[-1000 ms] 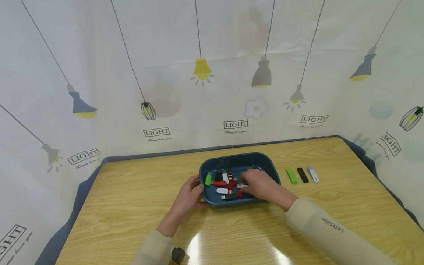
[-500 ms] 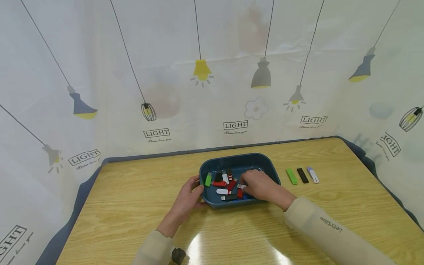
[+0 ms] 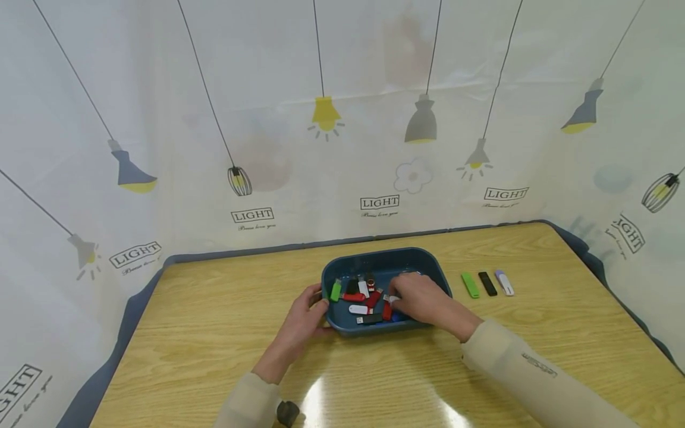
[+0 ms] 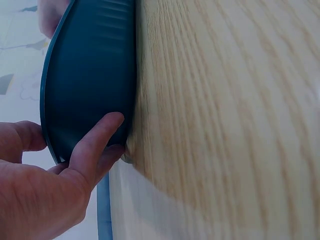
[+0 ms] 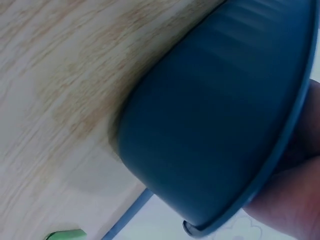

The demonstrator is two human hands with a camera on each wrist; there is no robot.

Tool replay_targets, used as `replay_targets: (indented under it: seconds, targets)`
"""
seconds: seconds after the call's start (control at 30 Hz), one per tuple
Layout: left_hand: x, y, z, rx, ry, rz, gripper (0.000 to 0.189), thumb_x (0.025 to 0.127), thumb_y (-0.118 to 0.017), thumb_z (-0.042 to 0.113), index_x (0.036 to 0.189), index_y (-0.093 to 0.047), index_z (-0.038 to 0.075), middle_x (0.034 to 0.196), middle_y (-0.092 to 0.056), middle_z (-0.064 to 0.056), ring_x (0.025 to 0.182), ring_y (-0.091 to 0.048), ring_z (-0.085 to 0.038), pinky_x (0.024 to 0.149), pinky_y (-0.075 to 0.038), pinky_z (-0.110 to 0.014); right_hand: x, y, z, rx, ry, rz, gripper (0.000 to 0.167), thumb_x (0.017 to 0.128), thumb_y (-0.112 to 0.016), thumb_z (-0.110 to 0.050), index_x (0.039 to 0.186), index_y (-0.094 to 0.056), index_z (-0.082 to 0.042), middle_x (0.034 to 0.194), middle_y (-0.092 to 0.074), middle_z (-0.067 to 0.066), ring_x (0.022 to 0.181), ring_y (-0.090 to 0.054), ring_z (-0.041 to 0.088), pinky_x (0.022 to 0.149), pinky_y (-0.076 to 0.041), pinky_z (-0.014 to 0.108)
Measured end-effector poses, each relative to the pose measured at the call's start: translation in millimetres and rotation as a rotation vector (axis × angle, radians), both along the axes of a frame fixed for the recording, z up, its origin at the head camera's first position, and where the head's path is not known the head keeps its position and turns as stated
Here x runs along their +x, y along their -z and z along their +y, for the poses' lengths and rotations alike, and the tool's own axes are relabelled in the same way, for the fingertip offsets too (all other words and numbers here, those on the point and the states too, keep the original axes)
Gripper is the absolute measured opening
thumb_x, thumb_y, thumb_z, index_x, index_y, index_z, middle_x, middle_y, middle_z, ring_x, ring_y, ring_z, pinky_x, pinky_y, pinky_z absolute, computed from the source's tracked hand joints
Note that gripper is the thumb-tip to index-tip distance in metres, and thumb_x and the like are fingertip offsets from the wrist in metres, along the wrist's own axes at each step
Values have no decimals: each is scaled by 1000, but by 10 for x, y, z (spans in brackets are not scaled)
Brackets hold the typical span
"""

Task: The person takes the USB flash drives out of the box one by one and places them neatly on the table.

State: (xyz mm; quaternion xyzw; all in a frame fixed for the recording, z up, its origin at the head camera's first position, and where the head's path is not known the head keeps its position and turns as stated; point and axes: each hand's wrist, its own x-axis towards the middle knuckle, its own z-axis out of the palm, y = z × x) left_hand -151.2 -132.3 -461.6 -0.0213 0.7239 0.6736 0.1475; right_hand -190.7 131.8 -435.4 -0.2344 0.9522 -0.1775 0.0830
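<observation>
A dark blue plastic bin [image 3: 385, 327] stands on the table, with several USB sticks inside. My left hand [image 3: 304, 321] holds the bin's left end; in the left wrist view, fingers [image 4: 95, 142] lie against its outer wall. My right hand [image 3: 420, 297] reaches over the right rim, its curled fingers pinching a white USB stick [image 3: 394, 299], mostly hidden under them. Beside it lies a red stick [image 3: 386, 311]. Green [image 3: 335, 290], white [image 3: 360, 310] and black [image 3: 369, 319] sticks are among those to the left. In the right wrist view, the bin wall hides the fingertips.
Right of the bin, a green USB stick [image 3: 470, 285], a black one [image 3: 487, 283] and a white and purple one [image 3: 504, 282] lie in a row on the wooden table [image 3: 214, 333]. A cloth printed with lamps [image 3: 321, 178] hangs behind the table.
My right hand's fingers have shifted slightly at the white USB stick, and less of its metal plug shows. The left hand and the bin keep their places.
</observation>
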Motion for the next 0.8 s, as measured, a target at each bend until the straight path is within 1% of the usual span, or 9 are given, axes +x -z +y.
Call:
replay_targets:
  seconds: [0.13,0.3,0.5,0.67,0.8]
  targets:
    - [9,-13,5,5,1,2,53,107,-43,11,157,-32,-3,160,-33,-30,131,-51,-45,88,-60,-51,41,-58,37,-56,16,4,6,95,-73,-13,97,-75,-8,88,-68,-1,73,-57,12,65,-53,33]
    - [21,-32,4,10,4,4,53,108,-43,12,158,-31,-3,161,-31,-29,134,-50,-46,89,-60,-52,85,-158,100,-76,30,49,6,95,-74,-15,98,-75,-9,88,-66,-2,75,-57,11,66,-53,32]
    - [27,-32,4,7,7,5,53,108,-43,11,157,-31,-3,161,-30,-30,135,-48,-47,89,-59,-54,120,-373,240,-105,40,96,13,93,-76,-14,103,-75,-5,88,-67,0,78,-60,13,68,-55,32]
    - [19,-22,8,-1,7,9,53,108,-42,11,157,-31,-3,161,-30,-31,135,-48,-47,88,-59,-54,125,-571,414,-147,96,45,19,96,-73,-15,109,-73,-2,93,-69,2,82,-63,16,72,-57,37]
    - [12,-10,5,-1,10,9,52,108,-42,11,157,-31,-3,161,-30,-31,135,-49,-47,88,-59,-55,134,-662,556,-158,139,30,22,97,-73,-17,112,-73,-2,97,-71,3,87,-66,19,75,-58,40]
